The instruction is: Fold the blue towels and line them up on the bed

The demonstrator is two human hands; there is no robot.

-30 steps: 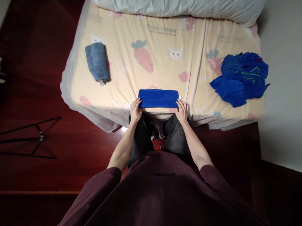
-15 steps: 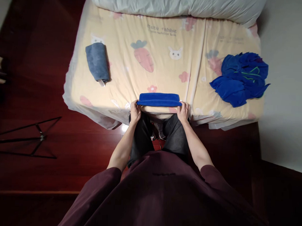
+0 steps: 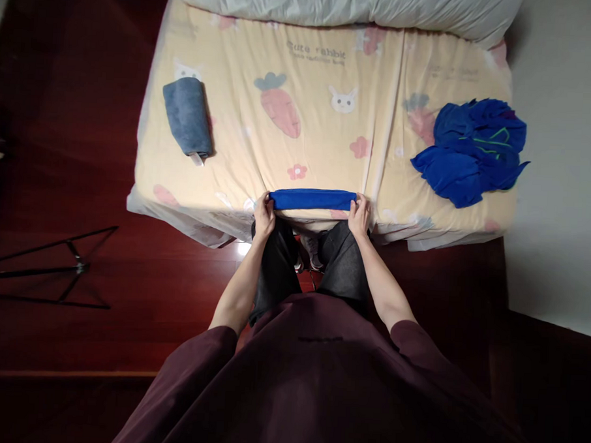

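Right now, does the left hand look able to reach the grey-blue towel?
Probably yes: only patterned bedsheet lies between the left hand and the grey-blue towel, though that hand holds the folded blue towel.

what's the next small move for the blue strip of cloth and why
I'd probably smooth the folded blue cloth flat before letting go: the left hand and right hand grip its two ends, its middle is unheld, and it's now a narrow strip near the front edge of the bed.
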